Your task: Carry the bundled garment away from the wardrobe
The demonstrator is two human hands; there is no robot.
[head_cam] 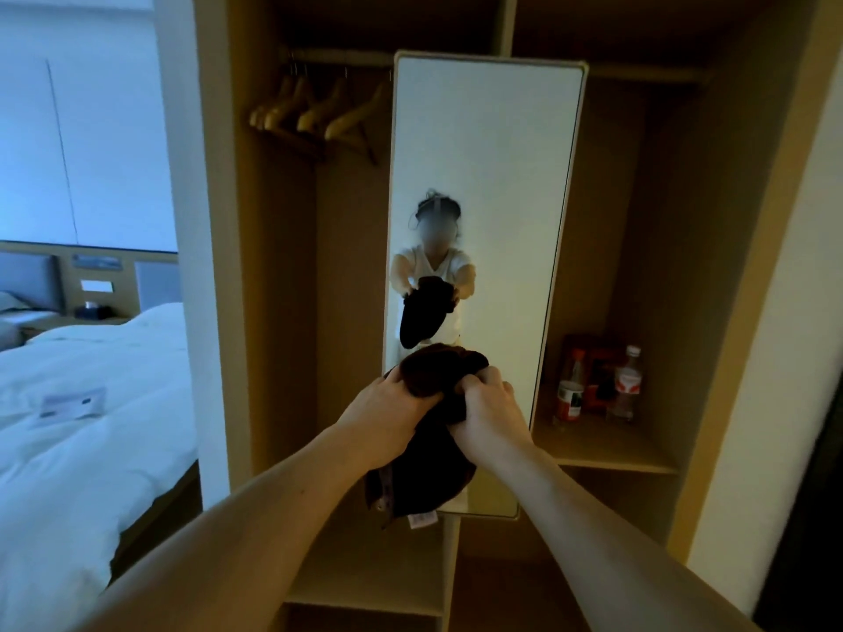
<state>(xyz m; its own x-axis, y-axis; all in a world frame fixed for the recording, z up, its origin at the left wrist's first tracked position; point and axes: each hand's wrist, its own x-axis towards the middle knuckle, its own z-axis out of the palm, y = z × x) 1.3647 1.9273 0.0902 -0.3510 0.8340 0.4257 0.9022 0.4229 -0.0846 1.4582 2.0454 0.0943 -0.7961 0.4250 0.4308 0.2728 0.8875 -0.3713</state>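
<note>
Both my hands grip a dark brown, bunched garment (431,467) held up in front of a tall mirror (497,152). My left hand (387,412) clutches its upper left part, and my right hand (490,415) clutches its upper right part. The cloth hangs down between my forearms, with a white label showing at its lower edge. The mirror reflects a person in a white top holding the same dark garment.
An open wooden wardrobe (675,275) surrounds the mirror. Several wooden hangers (314,114) hang on a rail at upper left. Two bottles (627,383) and a red box stand on a right shelf. A bed with white bedding (86,403) lies to the left.
</note>
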